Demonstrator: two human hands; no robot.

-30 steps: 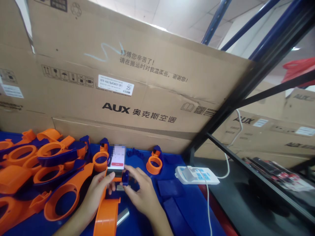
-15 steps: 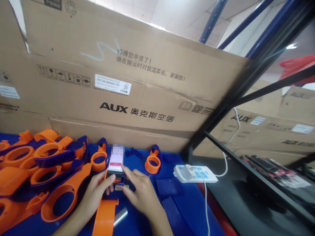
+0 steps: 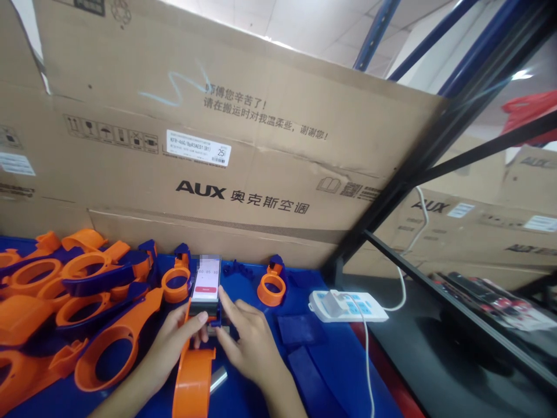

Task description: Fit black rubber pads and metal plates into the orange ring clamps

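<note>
Orange bracket (image 3: pixel 194 377): we see it lying on the blue table (image 3: pixel 343 371), running up to the phone's foot.
Phone (image 3: pixel 206 284): it stands upright in a dark holder (image 3: pixel 208 310), screen lit, between both hands.
Left hand (image 3: pixel 174 337): our fingers curl around the holder's left side, thumb pressed on its front.
Right hand (image 3: pixel 248 342): our fingers lie extended, forefinger touching the phone's right edge, nothing gripped.
Left pile: orange and blue ring parts (image 3: pixel 82 284).
Right: white power strip (image 3: pixel 348 306).
Behind: cardboard box (image 3: pixel 243 145).

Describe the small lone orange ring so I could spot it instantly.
Start at the big brown AUX cardboard box and drop to the blue table. Right of the propped phone, the small orange plastic ring stands alone, unlike the heaped orange parts left.
</note>
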